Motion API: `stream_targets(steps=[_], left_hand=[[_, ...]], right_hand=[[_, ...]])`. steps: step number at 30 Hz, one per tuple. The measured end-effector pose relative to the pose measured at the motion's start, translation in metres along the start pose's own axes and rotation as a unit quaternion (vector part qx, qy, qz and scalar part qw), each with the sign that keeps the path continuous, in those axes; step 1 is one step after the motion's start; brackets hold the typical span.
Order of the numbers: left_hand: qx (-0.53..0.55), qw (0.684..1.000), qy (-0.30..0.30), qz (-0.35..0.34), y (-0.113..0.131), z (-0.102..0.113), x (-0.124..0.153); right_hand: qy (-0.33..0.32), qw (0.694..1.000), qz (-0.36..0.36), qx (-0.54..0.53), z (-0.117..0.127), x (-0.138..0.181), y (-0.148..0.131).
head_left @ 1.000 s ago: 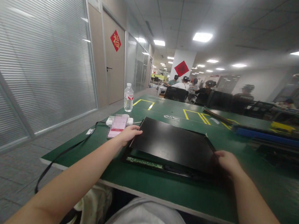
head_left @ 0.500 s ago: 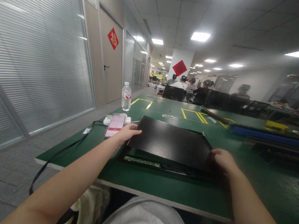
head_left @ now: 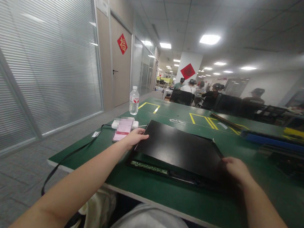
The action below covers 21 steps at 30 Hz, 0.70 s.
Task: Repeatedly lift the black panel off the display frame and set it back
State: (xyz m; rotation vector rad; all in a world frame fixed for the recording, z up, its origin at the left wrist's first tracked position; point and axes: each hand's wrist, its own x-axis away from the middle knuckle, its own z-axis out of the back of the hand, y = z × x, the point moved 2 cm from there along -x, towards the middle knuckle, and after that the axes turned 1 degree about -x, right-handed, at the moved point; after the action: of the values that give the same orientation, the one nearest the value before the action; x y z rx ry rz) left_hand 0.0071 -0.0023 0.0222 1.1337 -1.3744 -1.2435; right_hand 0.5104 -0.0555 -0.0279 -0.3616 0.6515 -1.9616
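Observation:
A flat black display panel (head_left: 181, 148) is held tilted between my two hands over the green table. My left hand (head_left: 139, 137) is closed on its left edge, thumb on top and fingers underneath. At the right edge my right hand (head_left: 235, 168) grips it, with most of its fingers hidden below. Under the panel lies a dark frame; a strip of green circuit board (head_left: 149, 167) shows along its near side. Whether the panel touches the frame at the far edge, I cannot tell.
Left of the panel lies a phone (head_left: 124, 127) beside white adapters, with a black strap (head_left: 72, 153) hanging off the table (head_left: 80, 159). A water bottle (head_left: 134, 101) stands behind. Yellow tape marks the far side. A long blue bar (head_left: 267, 140) lies right. People sit farther back.
The whole scene has shifted slightly right and down in view as the head turned. Both hands keep their hold on the panel, which stays at about the same tilt.

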Motion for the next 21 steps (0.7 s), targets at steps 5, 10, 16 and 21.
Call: stream_targets(steps=[5, 10, 16, 21], left_hand=[[0.044, 0.999, 0.007, 0.012, 0.002, -0.002, 0.002], [0.057, 0.998, -0.003, -0.014, 0.003, -0.003, 0.002], [0.088, 0.995, -0.009, -0.037, 0.009, -0.007, 0.006], [0.121, 0.992, -0.007, -0.043, 0.012, -0.01, 0.01]], right_hand=[[0.009, 1.0, -0.009, 0.004, 0.002, 0.002, -0.005], [0.02, 1.0, -0.015, 0.017, 0.005, 0.006, -0.013], [0.025, 1.0, -0.013, 0.003, 0.003, 0.006, -0.011], [0.036, 0.998, -0.034, -0.026, 0.006, 0.009, -0.015]])
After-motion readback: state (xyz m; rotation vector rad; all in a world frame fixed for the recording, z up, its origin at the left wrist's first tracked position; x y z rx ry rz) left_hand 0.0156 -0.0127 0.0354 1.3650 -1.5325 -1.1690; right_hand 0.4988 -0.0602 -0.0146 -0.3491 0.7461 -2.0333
